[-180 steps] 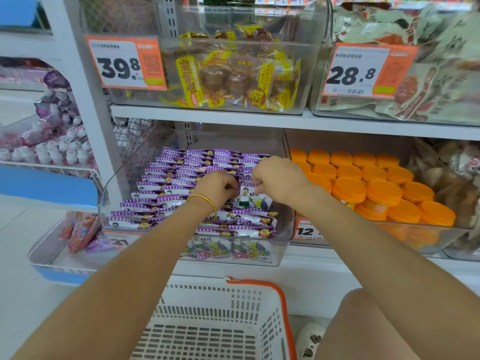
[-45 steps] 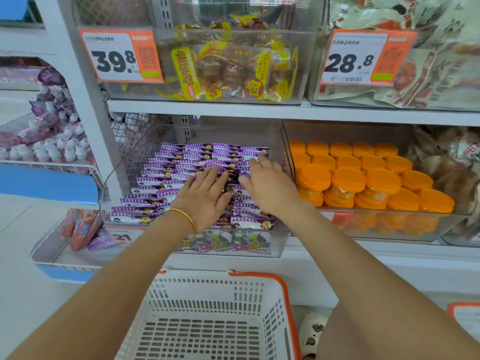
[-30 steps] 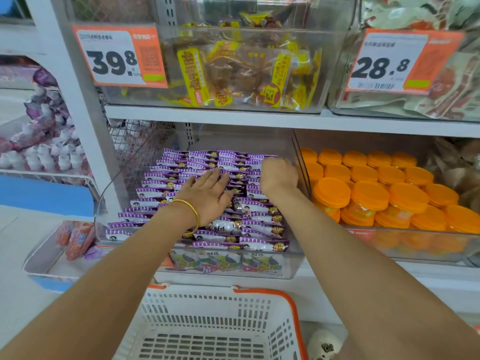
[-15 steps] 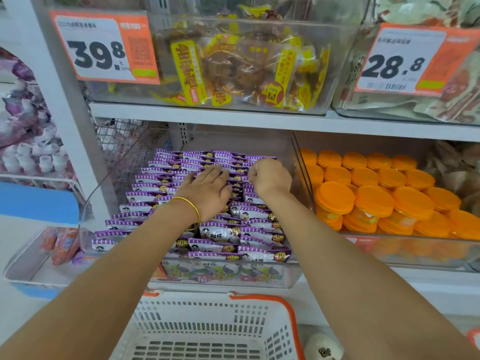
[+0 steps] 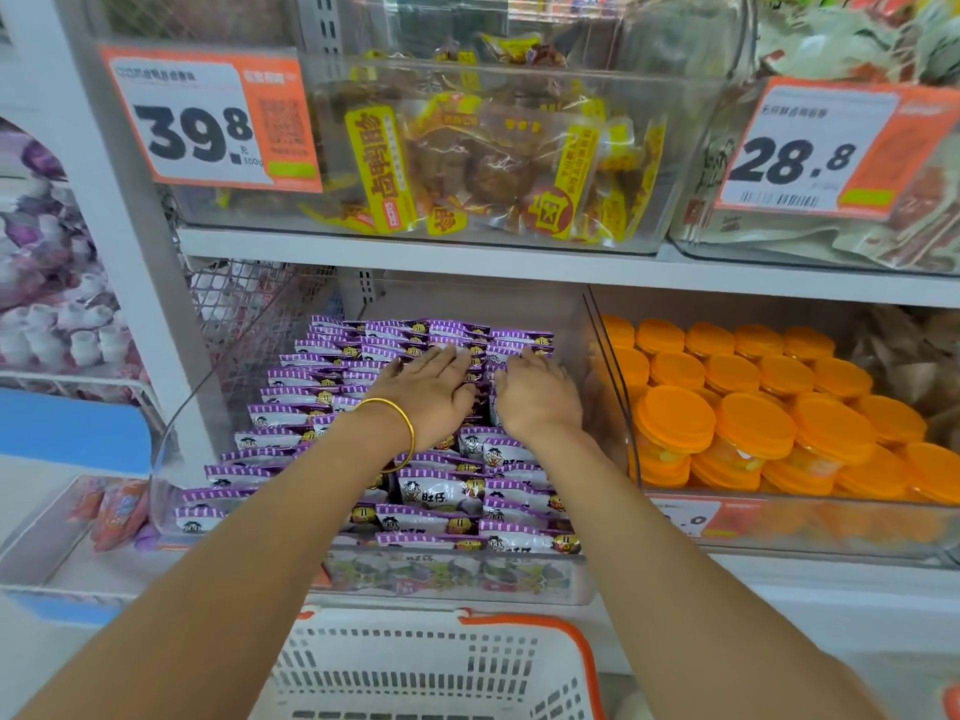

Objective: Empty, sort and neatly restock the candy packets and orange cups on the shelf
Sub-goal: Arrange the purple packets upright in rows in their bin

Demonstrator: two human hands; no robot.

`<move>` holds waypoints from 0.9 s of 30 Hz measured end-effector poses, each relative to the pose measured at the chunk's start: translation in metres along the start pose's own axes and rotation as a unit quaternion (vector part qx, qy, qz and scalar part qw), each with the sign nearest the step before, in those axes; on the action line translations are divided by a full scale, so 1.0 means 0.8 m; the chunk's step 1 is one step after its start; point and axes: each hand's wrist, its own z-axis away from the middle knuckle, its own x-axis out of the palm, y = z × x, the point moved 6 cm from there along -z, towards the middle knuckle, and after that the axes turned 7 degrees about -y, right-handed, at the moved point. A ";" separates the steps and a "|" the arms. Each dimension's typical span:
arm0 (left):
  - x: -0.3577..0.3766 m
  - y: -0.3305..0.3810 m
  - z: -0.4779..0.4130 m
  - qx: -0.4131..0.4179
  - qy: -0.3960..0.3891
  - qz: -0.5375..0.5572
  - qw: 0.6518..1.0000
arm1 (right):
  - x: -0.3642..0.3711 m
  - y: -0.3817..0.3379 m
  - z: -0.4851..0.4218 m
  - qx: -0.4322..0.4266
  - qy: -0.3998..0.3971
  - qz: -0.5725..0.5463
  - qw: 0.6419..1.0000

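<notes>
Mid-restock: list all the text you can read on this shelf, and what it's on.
"39.8": left price tag, upper shelf.
"28.8": right price tag, upper shelf.
"旺仔": purple candy packet.
Too blurred or small: both tags' small print, yellow snack labels, lower price tag.

Bare forearms (image 5: 244,574), one bangle (image 5: 410,433)
A thin gold bangle rings the wrist of the left hand (image 5: 431,394).

We see from one head-worn camera, facing forward and down along both forearms at close range. The left hand (image 5: 431,397) and right hand (image 5: 537,394) sit mid-frame, a shelf board (image 5: 467,262) above them and a basket (image 5: 395,618) below, nearer us.
</notes>
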 end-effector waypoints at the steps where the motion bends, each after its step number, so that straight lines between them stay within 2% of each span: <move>1: -0.001 -0.001 0.000 -0.003 0.005 0.006 1.000 | -0.003 -0.001 -0.001 0.001 0.011 0.010 1.000; 3: -0.002 -0.001 0.001 -0.013 0.012 0.007 1.000 | -0.006 -0.003 -0.005 0.002 0.013 0.014 1.000; 7: -0.001 0.002 0.002 -0.001 0.001 0.026 1.000 | 0.012 0.000 -0.011 0.018 -0.050 0.030 0.998; 9: -0.013 -0.013 0.009 0.011 0.030 0.090 0.995 | 0.006 -0.001 -0.011 0.024 -0.031 0.048 0.998; 11: -0.032 -0.046 0.023 -0.008 0.079 0.139 0.987 | -0.006 -0.012 -0.009 -0.007 0.007 0.064 0.998; 12: -0.037 -0.064 0.031 -0.025 0.087 0.135 0.987 | -0.008 -0.021 -0.009 -0.039 0.016 0.065 0.997; 14: -0.029 -0.096 0.046 -0.061 0.050 0.086 0.993 | -0.001 -0.040 -0.009 -0.092 -0.012 0.054 0.994; 16: -0.008 -0.108 0.057 -0.078 -0.002 0.023 0.997 | 0.015 -0.049 -0.007 -0.099 -0.060 0.070 0.991; 19: 0.006 -0.112 0.058 -0.077 -0.001 0.002 0.997 | 0.020 -0.049 -0.008 -0.089 -0.091 0.092 0.988; 21: -0.002 -0.111 0.060 -0.083 0.006 0.028 0.996 | 0.007 -0.051 -0.003 -0.095 -0.071 0.062 0.991; 23: -0.008 -0.104 0.066 -0.080 0.018 0.050 0.995 | -0.015 -0.059 0.010 -0.134 0.017 -0.026 0.990; 25: -0.005 -0.090 0.075 -0.064 0.015 0.036 0.997 | -0.032 -0.071 0.035 -0.203 0.086 -0.083 0.972; 27: 0.006 -0.079 0.082 -0.054 -0.006 0.012 0.998 | -0.025 -0.084 0.053 -0.249 0.036 -0.015 0.968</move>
